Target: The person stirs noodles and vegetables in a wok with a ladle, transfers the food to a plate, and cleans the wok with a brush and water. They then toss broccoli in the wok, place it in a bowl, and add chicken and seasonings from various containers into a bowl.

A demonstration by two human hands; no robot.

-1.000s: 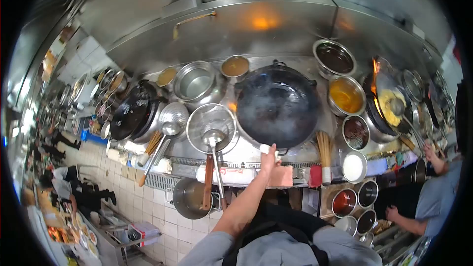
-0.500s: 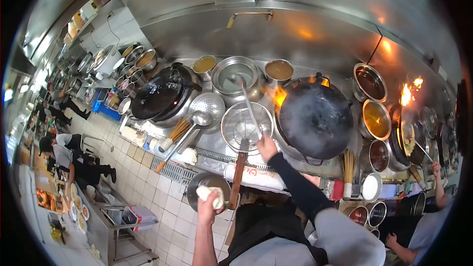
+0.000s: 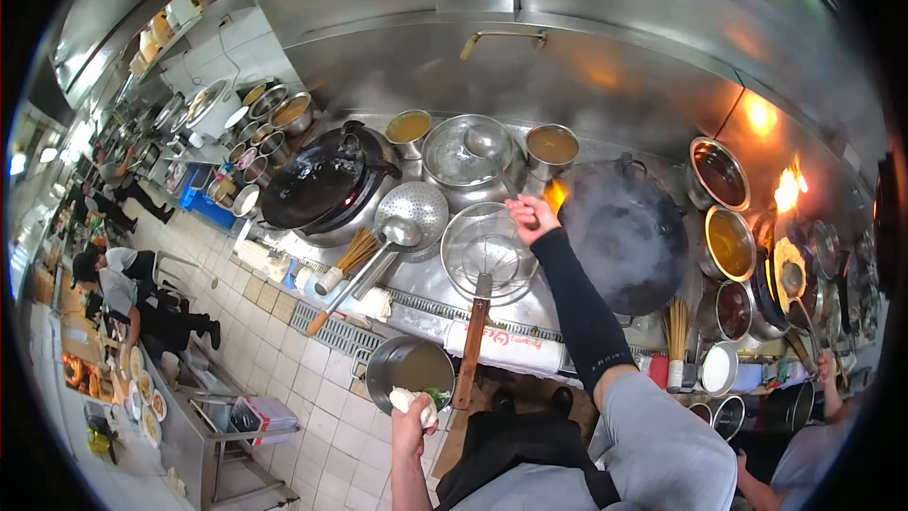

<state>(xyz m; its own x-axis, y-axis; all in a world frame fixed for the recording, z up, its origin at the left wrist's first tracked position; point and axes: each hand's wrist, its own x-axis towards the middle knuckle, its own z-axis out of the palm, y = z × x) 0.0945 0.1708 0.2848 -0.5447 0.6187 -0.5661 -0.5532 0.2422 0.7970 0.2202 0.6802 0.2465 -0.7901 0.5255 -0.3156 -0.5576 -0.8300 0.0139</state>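
Observation:
My right hand (image 3: 532, 218) is closed around the handle of a metal ladle (image 3: 486, 140). The ladle's bowl is over a large steel pot of clear water (image 3: 445, 173). Beside my right forearm, a black wok (image 3: 629, 274) smokes on the burner, with flame at its left edge. My left hand (image 3: 409, 432) grips a bunched white cloth (image 3: 413, 404). In this view the cloth overlaps the near rim of a deep metal pot (image 3: 378, 386), which has murky liquid and some greens in it. A wire strainer (image 3: 454, 248) with a wooden handle lies between my hands.
A second wok (image 3: 317, 180) sits at left, near a perforated skimmer (image 3: 421, 203) with another ladle (image 3: 402, 232) on it. Bamboo brushes (image 3: 675, 331) stand at the counter edge. At right, a co-worker's hand (image 3: 827, 366) works beside tall flames (image 3: 790, 187) and several sauce pots.
My right hand and ladle have moved up and back, away from the strainer. My left hand with the cloth has come nearer to me. The wok's flame has shrunk.

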